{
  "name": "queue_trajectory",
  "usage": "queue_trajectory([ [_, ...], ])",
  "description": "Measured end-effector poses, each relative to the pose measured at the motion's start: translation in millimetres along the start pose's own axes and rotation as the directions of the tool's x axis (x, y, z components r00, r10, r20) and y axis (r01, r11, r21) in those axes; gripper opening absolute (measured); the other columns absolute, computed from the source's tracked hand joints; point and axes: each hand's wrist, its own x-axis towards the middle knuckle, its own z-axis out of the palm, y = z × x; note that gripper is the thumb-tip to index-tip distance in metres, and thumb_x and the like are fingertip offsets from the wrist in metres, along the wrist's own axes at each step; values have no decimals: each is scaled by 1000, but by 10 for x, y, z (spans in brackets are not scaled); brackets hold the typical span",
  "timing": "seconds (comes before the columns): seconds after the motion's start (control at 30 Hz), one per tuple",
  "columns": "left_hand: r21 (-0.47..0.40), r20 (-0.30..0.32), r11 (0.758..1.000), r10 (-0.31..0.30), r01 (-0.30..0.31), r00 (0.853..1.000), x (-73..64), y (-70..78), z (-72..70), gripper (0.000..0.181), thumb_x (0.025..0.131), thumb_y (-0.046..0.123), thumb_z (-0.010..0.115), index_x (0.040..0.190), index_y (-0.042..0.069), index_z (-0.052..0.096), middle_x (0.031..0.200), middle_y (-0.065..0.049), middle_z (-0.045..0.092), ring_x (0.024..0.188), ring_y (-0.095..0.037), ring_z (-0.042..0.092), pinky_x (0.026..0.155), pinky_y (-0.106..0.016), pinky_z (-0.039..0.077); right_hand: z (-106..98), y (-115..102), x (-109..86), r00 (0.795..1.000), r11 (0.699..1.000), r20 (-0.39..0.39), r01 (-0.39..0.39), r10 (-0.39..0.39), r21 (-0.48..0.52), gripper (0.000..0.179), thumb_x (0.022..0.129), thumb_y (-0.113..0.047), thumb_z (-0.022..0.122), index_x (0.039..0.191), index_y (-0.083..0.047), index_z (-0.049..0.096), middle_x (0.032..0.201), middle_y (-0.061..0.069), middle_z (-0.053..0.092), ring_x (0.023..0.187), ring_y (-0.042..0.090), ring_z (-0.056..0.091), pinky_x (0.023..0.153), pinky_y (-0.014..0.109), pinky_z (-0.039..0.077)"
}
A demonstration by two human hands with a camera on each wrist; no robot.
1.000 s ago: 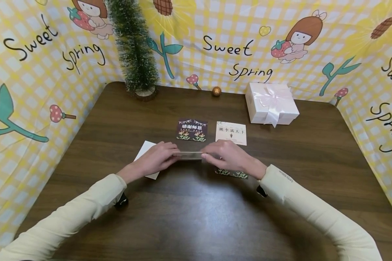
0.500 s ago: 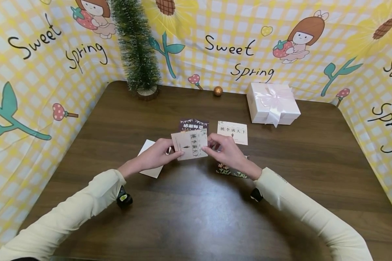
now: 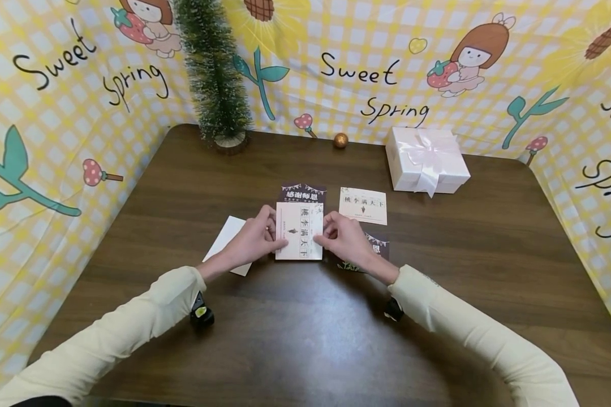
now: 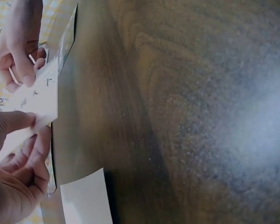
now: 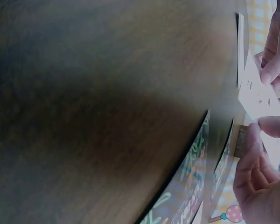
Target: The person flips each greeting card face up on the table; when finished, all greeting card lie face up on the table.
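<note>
My left hand (image 3: 257, 234) and right hand (image 3: 342, 237) pinch a cream card (image 3: 299, 229) by its two sides, thumbs on the printed face. Its column of Chinese characters runs sideways to the card's upright long side. In both wrist views the held card (image 4: 45, 95) appears raised off the table. Just behind it lies a dark purple card (image 3: 305, 194), partly covered. A second cream card (image 3: 363, 206) lies behind my right hand, and another dark flowered card (image 5: 186, 182) lies partly under that hand. Beside my left wrist is a blank white card (image 4: 86, 200).
A white gift box (image 3: 427, 161) with a pale pink ribbon stands at the back right. A small tinsel tree (image 3: 216, 85) stands at the back left, with a copper-coloured ball (image 3: 340, 140) between them. Patterned cloth (image 3: 356, 34) encloses the wooden table (image 3: 305, 328) behind and at the sides.
The held card was seen edge-on, then tilted; now its printed face is turned to the head camera and squared up. Both hands keep hold of it.
</note>
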Motion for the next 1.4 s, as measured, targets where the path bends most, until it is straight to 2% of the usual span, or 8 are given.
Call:
queue_trajectory([
  [0.1,32,21,997,-70,69,997,13,13,30,55,84,8,75,121,-3,36,78,-7,63,58,-11,58,56,-27,46,24,12,-1,999,999,37,-26,27,-20,39,85,-15,75,112,2,53,81,8,71,64,13,62,65,27,51],
  [0.23,105,49,988,-119,114,992,32,28,66,58,83,9,75,120,-2,32,73,-6,60,55,-12,54,54,-26,42,44,8,-8,993,997,87,-77,79,-27,56,84,-15,75,126,3,41,79,7,70,59,13,62,60,27,51],
  [0.4,176,108,982,-85,65,990,50,32,76,37,83,10,75,100,1,44,67,-3,55,55,-11,49,53,-25,37,64,0,17,984,992,125,-121,125,-41,68,84,-13,75,134,4,33,77,6,69,57,14,62,57,27,50],
  [0.53,224,161,975,-46,9,986,84,27,61,23,83,11,74,86,3,53,65,-1,52,55,-10,47,53,-25,36,76,6,48,981,990,145,-120,130,-73,68,84,-12,75,135,3,33,77,6,68,58,15,62,56,27,50],
  [0.7,277,228,961,-59,-7,972,148,24,35,22,83,14,73,84,5,54,65,0,51,56,-11,46,53,-24,36,72,-7,77,975,988,178,-114,132,-109,68,83,-13,76,135,2,33,77,6,67,60,16,62,57,27,50],
  [1.07,346,340,938,-137,12,930,230,112,19,21,85,13,71,82,6,50,67,0,45,60,-15,45,55,-25,33,52,-67,109,954,977,247,-130,169,-167,60,82,-13,76,127,-2,39,78,7,65,61,17,60,54,27,47],
  [1.23,379,363,925,-172,23,916,253,147,11,21,86,14,70,81,7,50,68,-1,46,61,-15,45,55,-25,33,55,-66,116,948,974,259,-140,184,-180,59,82,-14,76,127,-3,39,77,6,65,59,17,60,54,27,47],
  [1.4,434,367,900,-216,39,905,266,166,9,23,87,18,69,76,10,50,65,1,48,59,-15,47,53,-25,33,63,-68,114,949,972,262,-123,174,-201,57,82,-13,76,125,-3,40,77,7,65,61,17,61,54,27,47],
])
